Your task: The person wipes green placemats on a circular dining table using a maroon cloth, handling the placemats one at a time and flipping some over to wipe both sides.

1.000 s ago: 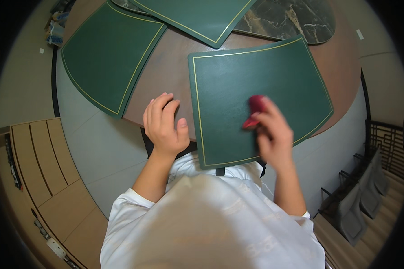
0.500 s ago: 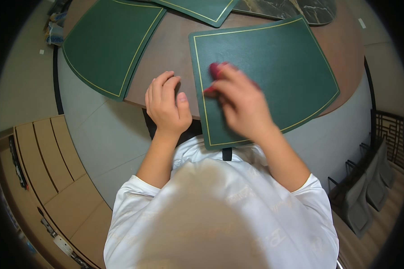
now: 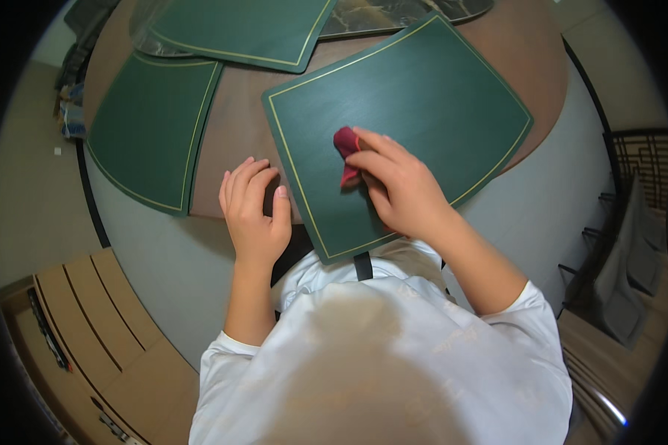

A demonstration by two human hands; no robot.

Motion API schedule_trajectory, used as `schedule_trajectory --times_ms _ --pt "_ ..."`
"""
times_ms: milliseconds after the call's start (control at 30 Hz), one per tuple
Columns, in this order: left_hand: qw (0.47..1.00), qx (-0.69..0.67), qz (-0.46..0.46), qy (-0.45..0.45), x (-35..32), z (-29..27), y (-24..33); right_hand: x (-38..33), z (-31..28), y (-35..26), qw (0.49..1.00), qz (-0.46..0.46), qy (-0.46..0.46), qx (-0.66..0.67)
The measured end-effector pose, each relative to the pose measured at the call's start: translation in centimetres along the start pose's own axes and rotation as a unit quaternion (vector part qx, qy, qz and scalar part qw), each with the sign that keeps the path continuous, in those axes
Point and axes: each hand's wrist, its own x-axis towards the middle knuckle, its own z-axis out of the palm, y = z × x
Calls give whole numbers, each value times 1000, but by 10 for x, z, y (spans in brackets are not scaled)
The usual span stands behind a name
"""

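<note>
A dark red cloth [image 3: 346, 142] is bunched under the fingers of my right hand [image 3: 407, 189], which presses it on a green placemat [image 3: 430, 96] with a thin gold border line. This placemat lies tilted on the brown round table [image 3: 237, 111], its near corner reaching over the edge toward my body. My left hand [image 3: 256, 211] rests at the table's edge, just left of the placemat, fingers loosely curved and apart, with nothing in it.
Another green placemat [image 3: 148, 126] lies at the left, and a third [image 3: 252, 30] overlaps it farther back. A dark marbled board [image 3: 393, 16] is at the table's far side. Wooden drawers [image 3: 89, 319] stand at lower left, grey chairs [image 3: 623, 297] at right.
My view has shifted, so the table and placemats appear turned and moved. My right hand still holds the cloth on the placemat, now lower toward me. My left hand stays at the edge.
</note>
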Motion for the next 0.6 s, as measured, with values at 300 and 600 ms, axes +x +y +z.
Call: schedule_trajectory --times_ms 300,600 --pt "995 30 30 -88 26 22 31 75 24 43 988 -75 67 -113" --pt "988 87 38 -121 21 21 34 126 -27 144 954 4 170 -246"
